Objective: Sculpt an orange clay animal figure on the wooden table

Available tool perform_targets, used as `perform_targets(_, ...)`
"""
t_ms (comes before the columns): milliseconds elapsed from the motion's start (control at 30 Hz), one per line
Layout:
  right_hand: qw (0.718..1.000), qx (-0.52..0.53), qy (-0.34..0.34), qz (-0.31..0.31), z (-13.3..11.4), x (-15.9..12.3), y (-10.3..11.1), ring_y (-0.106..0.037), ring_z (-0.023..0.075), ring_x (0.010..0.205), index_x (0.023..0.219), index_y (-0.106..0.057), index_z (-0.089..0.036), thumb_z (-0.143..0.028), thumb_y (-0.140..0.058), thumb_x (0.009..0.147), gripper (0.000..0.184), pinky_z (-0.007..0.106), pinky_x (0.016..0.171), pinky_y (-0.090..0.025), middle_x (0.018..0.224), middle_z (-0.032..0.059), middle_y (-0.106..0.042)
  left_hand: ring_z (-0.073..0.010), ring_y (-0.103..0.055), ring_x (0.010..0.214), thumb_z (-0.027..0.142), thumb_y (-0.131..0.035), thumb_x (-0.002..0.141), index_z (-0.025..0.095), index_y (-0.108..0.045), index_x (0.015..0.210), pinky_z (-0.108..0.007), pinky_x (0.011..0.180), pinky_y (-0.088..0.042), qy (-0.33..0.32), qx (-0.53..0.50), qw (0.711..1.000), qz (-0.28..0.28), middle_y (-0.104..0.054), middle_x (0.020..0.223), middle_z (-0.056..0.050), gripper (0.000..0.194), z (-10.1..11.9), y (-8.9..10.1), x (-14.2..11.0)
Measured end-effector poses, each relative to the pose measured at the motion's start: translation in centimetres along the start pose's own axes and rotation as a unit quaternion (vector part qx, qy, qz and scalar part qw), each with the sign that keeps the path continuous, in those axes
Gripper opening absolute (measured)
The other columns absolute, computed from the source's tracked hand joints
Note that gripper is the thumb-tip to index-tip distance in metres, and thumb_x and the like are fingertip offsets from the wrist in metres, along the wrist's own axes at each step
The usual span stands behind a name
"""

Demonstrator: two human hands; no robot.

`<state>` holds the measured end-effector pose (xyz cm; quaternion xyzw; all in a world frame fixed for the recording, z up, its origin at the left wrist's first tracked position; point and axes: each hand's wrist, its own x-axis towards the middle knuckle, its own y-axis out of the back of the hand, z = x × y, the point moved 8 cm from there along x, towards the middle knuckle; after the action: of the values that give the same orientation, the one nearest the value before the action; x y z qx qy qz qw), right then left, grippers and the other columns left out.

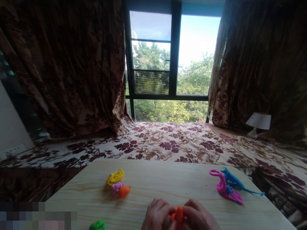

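Both my hands meet at the near edge of a pale wooden table point(168, 179). My left hand point(157, 214) and my right hand point(198, 216) have their fingers curled round a small orange piece point(177, 216) held between them. Ahead to the left lie a yellow bundle point(115, 176), a pink lump point(116, 186) and an orange lump point(123, 191), close together. To the right lie a magenta mesh piece point(225, 188) and a blue one point(233, 182), overlapping. A green lump point(97, 225) sits at the bottom edge.
Beyond the table lies a window seat covered in floral cloth point(168, 142). Dark patterned curtains point(72, 70) frame a large window point(172, 64). A small white lamp point(257, 123) stands at the right. A white wall with a socket point(13, 150) is at the left.
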<state>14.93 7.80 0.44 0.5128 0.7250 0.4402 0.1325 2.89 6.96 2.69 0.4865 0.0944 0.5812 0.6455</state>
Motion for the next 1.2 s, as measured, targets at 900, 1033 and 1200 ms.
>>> perform_targets(900, 0.999, 0.030, -0.004, 0.013, -2.1, -0.9, 2.3, -0.051, 0.0127, 0.076, 0.083, -0.062, -0.020, -0.019, -0.052, 0.081, 0.011, 0.022, 0.068, -0.039, 0.083, 0.0012, -0.055, -0.0172, -0.051, 0.089, 0.025, -0.050, 0.082, 0.024, -0.062, 0.092, -0.030, 0.081, -0.042, 0.055, -0.106, 0.991, -0.062, -0.061, 0.087, -0.002, 0.015, 1.3, 0.4, 0.0)
perform_targets(1033, 0.999, 0.031, -0.005, 0.008, -1.8, -0.9, 2.1, -0.051, 0.0126, 0.076, 0.085, -0.062, -0.020, -0.016, -0.053, 0.079, 0.012, 0.022, 0.068, -0.039, 0.084, 0.0007, -0.055, -0.0171, -0.051, 0.088, 0.025, -0.050, 0.082, 0.024, -0.063, 0.092, -0.030, 0.080, -0.043, 0.054, -0.104, 0.991, -0.059, -0.061, 0.086, -0.002, 0.016, 1.3, 0.3, 0.0)
perform_targets(1200, 0.999, 0.035, -0.003, 0.008, -1.5, -1.0, 2.0, -0.051, 0.0126, 0.076, 0.084, -0.062, -0.021, -0.015, -0.053, 0.078, 0.012, 0.022, 0.067, -0.039, 0.083, 0.0005, -0.054, -0.0172, -0.052, 0.088, 0.025, -0.050, 0.082, 0.023, -0.063, 0.090, -0.030, 0.080, -0.043, 0.056, -0.103, 0.991, -0.064, -0.061, 0.085, -0.002, 0.015, 1.4, 0.2, 0.0)
